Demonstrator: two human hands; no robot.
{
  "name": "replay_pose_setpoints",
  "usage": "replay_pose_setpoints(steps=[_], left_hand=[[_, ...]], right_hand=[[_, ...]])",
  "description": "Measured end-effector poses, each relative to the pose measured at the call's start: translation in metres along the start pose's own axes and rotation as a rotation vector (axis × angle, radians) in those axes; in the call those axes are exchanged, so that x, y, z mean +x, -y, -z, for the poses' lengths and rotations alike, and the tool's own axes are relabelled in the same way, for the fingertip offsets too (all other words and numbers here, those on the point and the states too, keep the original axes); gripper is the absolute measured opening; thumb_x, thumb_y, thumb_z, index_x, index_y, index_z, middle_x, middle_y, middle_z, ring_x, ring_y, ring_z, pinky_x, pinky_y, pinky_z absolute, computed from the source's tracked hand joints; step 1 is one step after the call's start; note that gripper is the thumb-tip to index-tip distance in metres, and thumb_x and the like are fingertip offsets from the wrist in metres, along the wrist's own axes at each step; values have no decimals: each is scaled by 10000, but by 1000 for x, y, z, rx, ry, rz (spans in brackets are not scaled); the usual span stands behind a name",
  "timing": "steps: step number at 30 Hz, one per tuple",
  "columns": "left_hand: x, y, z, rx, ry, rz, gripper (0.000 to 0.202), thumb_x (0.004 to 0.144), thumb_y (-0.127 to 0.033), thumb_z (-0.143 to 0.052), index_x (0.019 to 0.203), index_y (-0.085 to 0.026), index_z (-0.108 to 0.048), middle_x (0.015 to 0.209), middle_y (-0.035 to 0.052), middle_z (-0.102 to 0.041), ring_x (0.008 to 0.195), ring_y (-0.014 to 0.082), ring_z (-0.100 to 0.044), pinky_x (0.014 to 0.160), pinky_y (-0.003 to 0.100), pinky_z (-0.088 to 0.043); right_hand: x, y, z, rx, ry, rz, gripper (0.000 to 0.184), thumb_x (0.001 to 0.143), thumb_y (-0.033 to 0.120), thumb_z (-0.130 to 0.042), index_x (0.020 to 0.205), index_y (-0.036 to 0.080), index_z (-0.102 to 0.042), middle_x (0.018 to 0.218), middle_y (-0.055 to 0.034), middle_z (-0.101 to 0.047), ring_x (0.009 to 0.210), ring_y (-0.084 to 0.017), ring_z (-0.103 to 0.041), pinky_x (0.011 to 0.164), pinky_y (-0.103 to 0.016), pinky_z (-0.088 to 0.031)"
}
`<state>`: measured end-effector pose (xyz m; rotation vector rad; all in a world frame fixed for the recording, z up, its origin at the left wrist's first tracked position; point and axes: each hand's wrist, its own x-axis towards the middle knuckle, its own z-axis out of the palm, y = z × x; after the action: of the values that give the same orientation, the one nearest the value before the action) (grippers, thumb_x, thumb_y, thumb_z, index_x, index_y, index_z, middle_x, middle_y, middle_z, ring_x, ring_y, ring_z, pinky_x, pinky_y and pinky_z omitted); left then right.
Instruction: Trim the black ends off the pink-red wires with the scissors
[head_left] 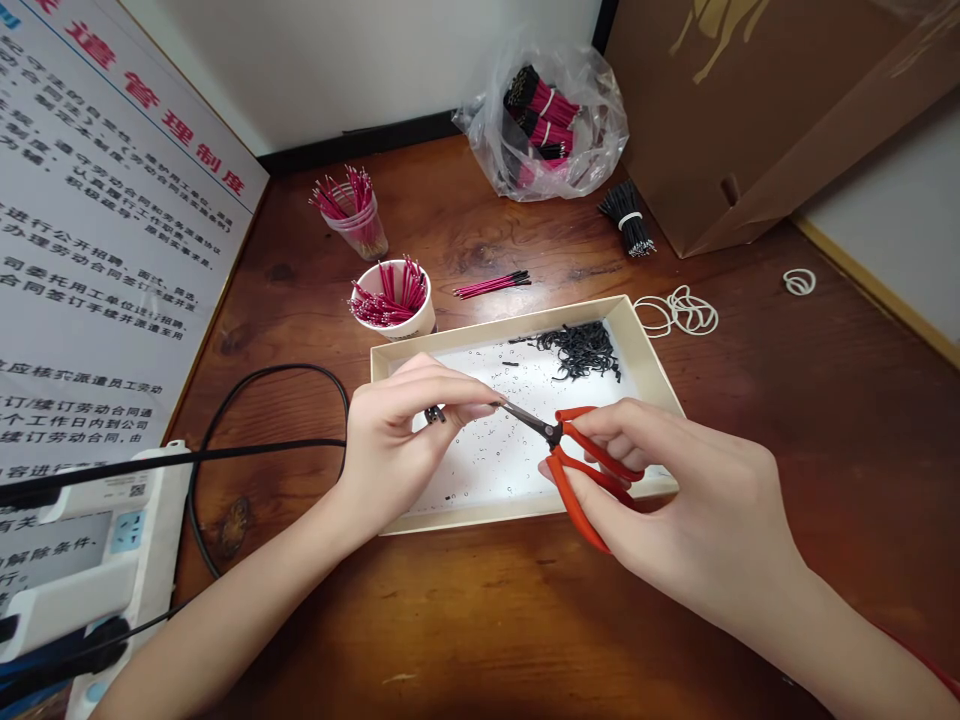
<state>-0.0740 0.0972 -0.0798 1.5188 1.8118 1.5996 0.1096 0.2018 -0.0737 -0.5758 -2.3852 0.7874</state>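
My right hand (675, 490) grips scissors (553, 434) by their red handles. The dark, narrow blades point left and meet the fingertips of my left hand (405, 420). Thumb and forefinger of that hand are pinched together at the blade tips, where the tiny piece between them is too small to make out. Black wire ends (434, 413) stick out beneath the left palm; the rest of them is hidden by the fingers. Both hands are over a shallow cream box (480, 522) with a white bottom. Inside its far right corner lies a heap of short black pieces (581, 350), and tiny dark bits are scattered about.
Behind the box stand a paper cup (397, 318) and a clear plastic cup (367, 235) of red wires. Nearby lie loose red wires (491, 286), a black wire bundle (628, 220), rubber bands (686, 312) and a plastic bag (592, 165). Left are a black cable (277, 445) and power strip (142, 560).
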Motion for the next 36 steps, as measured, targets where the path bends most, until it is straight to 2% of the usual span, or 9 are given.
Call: replay_pose_setpoints(steps=[21,27,29,31,33,36], left_hand=[[-1,0,0,-2,-3,-15,246,828,-13,-693,827,-240,-787,779,-8,-788,694,131,-668,670,280,-510],[0,-2,0,-21,-3,40,240,835,-33,-692,823,-253,-788,780,-11,-789,704,136,-669,674,287,-513],[1,-5,-1,-39,-24,105,208,823,-52,-710,792,-244,-785,759,-6,-785,697,144,-670,660,287,-517],[0,-9,-2,-106,-42,247,139,797,-96,-753,758,-227,-778,733,4,-781,677,155,-680,627,286,-517],[-3,-14,-4,-265,-27,441,58,779,-179,-802,748,-220,-773,699,9,-775,646,159,-693,596,278,-514],[-7,-24,-5,-577,43,681,120,754,-324,-845,750,-230,-771,631,0,-755,606,144,-692,563,248,-490]], right_hand=[[0,0,1,-11,-4,23,164,804,104,-666,835,225,-559,636,49,-595,507,-84,-513,463,-204,-433],[0,0,3,3,-13,-3,177,793,126,-667,850,244,-548,624,45,-605,482,-105,-530,439,-235,-439],[1,-1,3,18,-33,-44,170,790,152,-679,832,248,-545,607,44,-591,473,-115,-521,435,-254,-439],[3,-2,4,103,-17,-139,152,792,189,-693,800,251,-554,599,41,-584,471,-125,-513,444,-272,-454],[9,-1,4,285,34,-270,171,781,252,-741,782,250,-570,622,37,-612,502,-133,-556,477,-275,-500],[26,5,5,552,107,-393,284,724,362,-827,785,240,-578,715,19,-687,608,-149,-663,551,-262,-573]])
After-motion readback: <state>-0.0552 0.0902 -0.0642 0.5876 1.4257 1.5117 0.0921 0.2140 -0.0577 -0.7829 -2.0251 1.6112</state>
